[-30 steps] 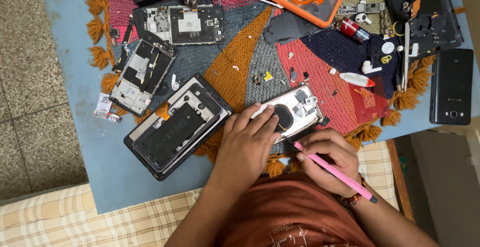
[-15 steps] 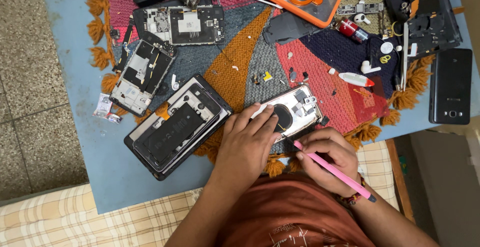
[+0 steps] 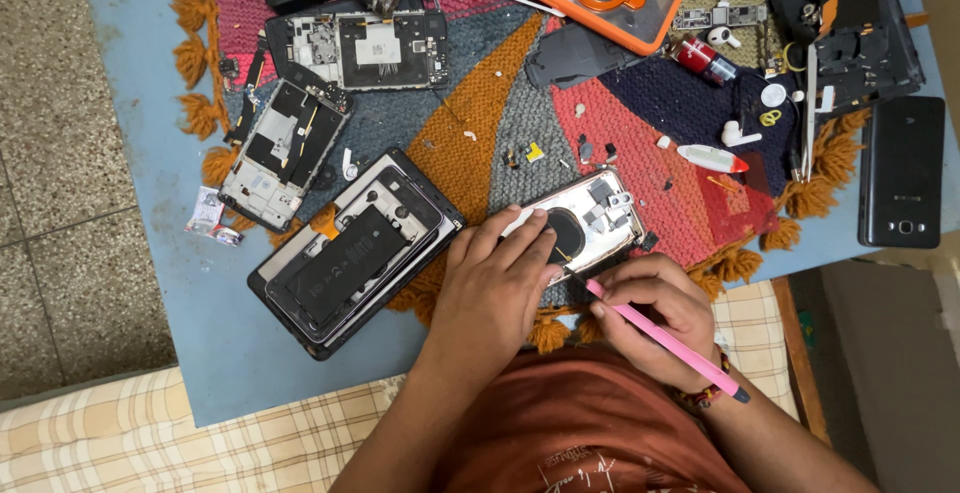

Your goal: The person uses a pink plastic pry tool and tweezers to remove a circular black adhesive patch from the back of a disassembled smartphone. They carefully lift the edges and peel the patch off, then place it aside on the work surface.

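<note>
Left hand [image 3: 495, 288] lies flat, pinning the open phone [image 3: 580, 223]; right hand [image 3: 655, 318] pinches a pink tool [image 3: 665, 338], prying inside it, where steady, gentle leverage looks needed.

Left hand [image 3: 495, 288] stretched forward from the lower middle of the view, palm down, fingers [image 3: 520, 238] spread flat and pressing downward, thumb tucked toward the right. Left forearm bare, angled up from the lower left. Right hand [image 3: 650, 318] just beside it, curled into a pen-style grip, knuckles up, fingertips pinched close near the left thumb. Right wrist bent inward, wearing a beaded band, forearm running off to the lower right.
</note>
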